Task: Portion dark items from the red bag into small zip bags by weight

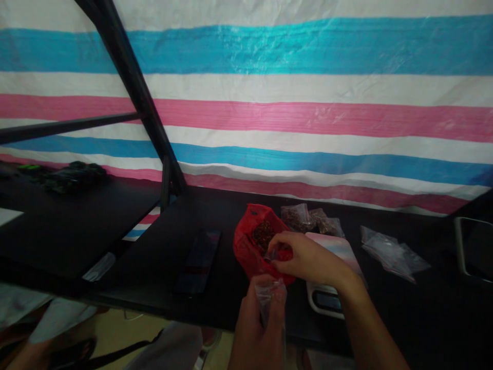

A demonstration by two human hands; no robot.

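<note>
With my left hand (pixel 254 311) I am holding a clear plastic bag (pixel 277 294), thumb and fingers closed on it, just in front of the red bag (pixel 243 244); my right hand (pixel 298 257) is reaching over that red bag, its thumb and fingers curving narrowly towards each other, though I cannot tell whether they are gripping anything; dark brown bits (pixel 264 234) are lying inside the red bag, which is sitting open on the black table (pixel 223 208); a scale (pixel 336 242) is resting beside it, partly under my right forearm; small filled bags (pixel 296 217) are lying behind.
</note>
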